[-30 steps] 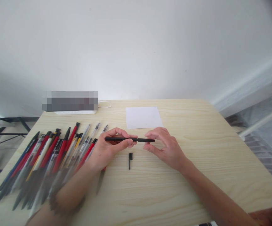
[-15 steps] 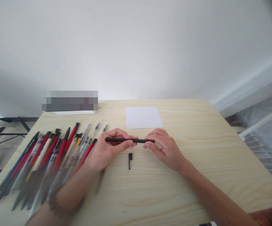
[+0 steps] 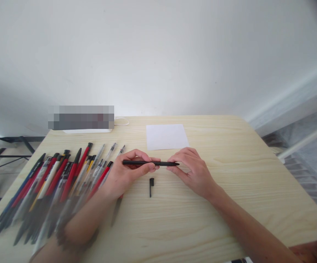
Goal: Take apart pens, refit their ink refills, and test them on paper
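The left grip (image 3: 125,175) clasps a pen (image 3: 163,163) level over the counter (image 3: 229,190), the right grip (image 3: 193,173) pinching its right end (a cap (image 3: 151,186) lies just nearer).

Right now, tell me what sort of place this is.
Probably a desk in a home or office room: a pale wooden table against a bare white wall, many pens laid side by side, and a white paper sheet.
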Demonstrator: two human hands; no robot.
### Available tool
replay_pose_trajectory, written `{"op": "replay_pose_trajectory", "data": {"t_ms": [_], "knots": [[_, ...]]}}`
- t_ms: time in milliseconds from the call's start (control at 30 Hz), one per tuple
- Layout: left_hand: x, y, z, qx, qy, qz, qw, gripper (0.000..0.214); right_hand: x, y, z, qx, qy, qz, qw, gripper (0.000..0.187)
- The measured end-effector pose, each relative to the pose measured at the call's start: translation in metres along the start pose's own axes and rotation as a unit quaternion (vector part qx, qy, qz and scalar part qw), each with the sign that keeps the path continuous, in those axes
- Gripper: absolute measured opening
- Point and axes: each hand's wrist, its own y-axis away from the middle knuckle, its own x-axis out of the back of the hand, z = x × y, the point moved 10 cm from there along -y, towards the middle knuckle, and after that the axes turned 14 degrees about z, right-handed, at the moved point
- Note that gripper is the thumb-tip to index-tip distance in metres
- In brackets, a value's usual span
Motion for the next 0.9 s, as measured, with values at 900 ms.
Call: {"op": "replay_pose_trajectory", "data": {"t_ms": [900], "knots": [[0.016, -0.004, 0.021, -0.067, -0.037, 0.089, 0.993, 0.023, 0.008, 0.006, 0.042, -0.046, 0.121, -0.034, 0.991, 0.024]]}}
